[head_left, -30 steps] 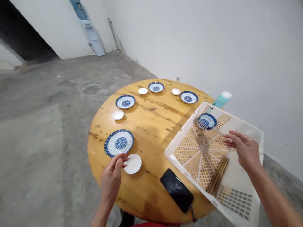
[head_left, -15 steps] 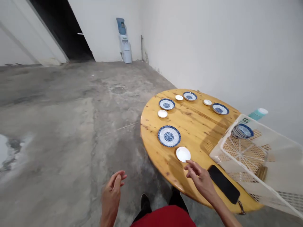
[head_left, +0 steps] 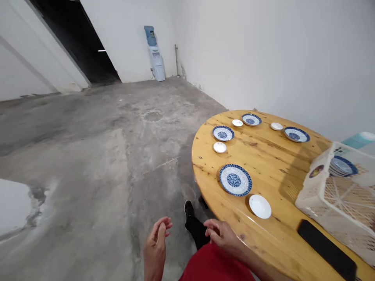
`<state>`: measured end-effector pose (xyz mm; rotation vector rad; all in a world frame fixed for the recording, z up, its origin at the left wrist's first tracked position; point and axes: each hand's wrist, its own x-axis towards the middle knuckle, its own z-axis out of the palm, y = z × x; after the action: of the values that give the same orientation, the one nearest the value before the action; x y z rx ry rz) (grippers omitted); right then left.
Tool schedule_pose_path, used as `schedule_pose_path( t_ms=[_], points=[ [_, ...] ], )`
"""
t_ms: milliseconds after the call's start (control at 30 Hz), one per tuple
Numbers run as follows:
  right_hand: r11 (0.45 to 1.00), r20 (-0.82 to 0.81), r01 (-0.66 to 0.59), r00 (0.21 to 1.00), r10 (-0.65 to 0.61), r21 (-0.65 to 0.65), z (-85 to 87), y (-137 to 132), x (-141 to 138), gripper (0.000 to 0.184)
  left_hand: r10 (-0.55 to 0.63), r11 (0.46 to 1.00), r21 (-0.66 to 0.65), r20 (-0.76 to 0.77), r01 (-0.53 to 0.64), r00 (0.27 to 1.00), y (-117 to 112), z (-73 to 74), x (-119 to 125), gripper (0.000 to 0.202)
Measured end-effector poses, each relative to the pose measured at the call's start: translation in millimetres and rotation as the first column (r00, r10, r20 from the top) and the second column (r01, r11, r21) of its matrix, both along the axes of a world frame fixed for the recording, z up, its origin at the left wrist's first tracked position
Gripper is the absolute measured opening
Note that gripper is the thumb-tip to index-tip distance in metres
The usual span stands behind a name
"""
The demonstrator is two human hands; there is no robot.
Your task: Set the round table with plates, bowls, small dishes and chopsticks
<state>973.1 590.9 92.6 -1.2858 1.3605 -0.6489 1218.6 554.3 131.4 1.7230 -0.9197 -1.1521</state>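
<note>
My left hand [head_left: 156, 246] hangs low over the concrete floor, fingers loosely curled and apart, holding nothing. My right hand [head_left: 220, 234] hovers just off the near edge of the round wooden table [head_left: 275, 168], fingers loosely bent and empty. Nearest to it on the table lie a small white saucer [head_left: 259, 206] and a blue-patterned plate [head_left: 235, 179]. More blue plates [head_left: 223, 133] and small white saucers [head_left: 219, 147] ring the far side of the table.
A white plastic crate [head_left: 340, 195] with stacked blue bowls [head_left: 342, 166] sits on the table at right. A black phone [head_left: 326, 249] lies by it. A water dispenser [head_left: 154, 54] stands at the far wall. My dark shoe [head_left: 190, 212] is on the floor.
My left hand has let go of the white saucer and my right hand has left the crate. Both have drawn back off the table as my view swung left toward the floor.
</note>
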Motion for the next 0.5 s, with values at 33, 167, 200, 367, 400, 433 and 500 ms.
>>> schedule_pose_path(
  t_ms=[33,167,200,367,400,433,500],
  points=[
    [1.000,0.020,0.008,1.000,-0.008,0.010,-5.9,-11,7,0.031,-0.023,1.000,-0.012,0.023,0.023,0.999,-20,2.7,4,0.057],
    [0.999,0.034,0.043,0.999,-0.042,-0.009,-22.2,-75,34,0.030,-0.100,0.993,-0.053,0.097,0.105,0.990,-108,12.1,13,0.060],
    [0.998,0.017,0.050,0.999,-0.050,-0.024,-24.0,-96,39,0.030,-0.122,0.990,-0.055,0.107,0.128,0.987,-129,13.9,14,0.060],
    [0.994,0.024,0.104,0.994,-0.103,-0.020,-22.4,-213,54,0.035,-0.219,0.974,-0.019,0.147,0.224,0.965,-216,19.8,33,0.062],
    [0.993,0.003,0.117,0.993,-0.117,-0.028,-19.6,-235,55,0.035,-0.214,0.976,-0.004,0.151,0.217,0.965,-228,18.9,40,0.063],
    [0.991,-0.030,0.126,0.991,-0.127,-0.047,-15.7,-256,57,0.036,-0.200,0.980,0.014,0.149,0.200,0.968,-239,16.2,48,0.063],
    [0.986,-0.102,0.119,0.986,-0.131,-0.117,-4.4,-294,60,0.037,-0.162,0.986,0.060,0.127,0.155,0.979,-255,4.1,66,0.062]
  ],
)
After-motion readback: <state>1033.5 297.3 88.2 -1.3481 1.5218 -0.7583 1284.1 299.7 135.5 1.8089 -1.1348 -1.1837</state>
